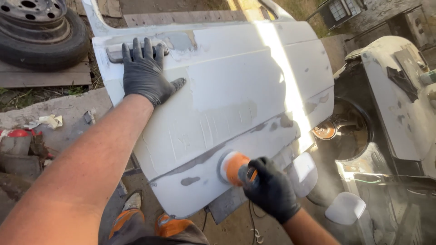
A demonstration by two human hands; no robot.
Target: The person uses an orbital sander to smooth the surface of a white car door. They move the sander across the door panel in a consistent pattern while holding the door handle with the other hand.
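1. A white car door panel (236, 90) lies flat beneath both gloved hands.
2. The right hand (271, 190) grips an orange sander (232, 168), pressed to the panel's lower edge.
3. The left hand (145, 75) rests open, fingers spread, beside the door handle recess (116, 54).
4. A spare wheel (38, 31) lies beyond the left hand.

Panel surface: the white door panel (236, 90) is bare across its centre and right half; free passage there. Upper-left blocked by left hand (145, 75), flat on panel over the recessed handle (118, 54). Lower edge occupied by orange sander (232, 168), w/ right hand (270, 188) gripping it. Right of panel: car body (395, 104) and wheel arch stand close; narrow gap only. Top-left: spare tyre (41, 31), well apart. Below: shoes (168, 224), cable on ground.
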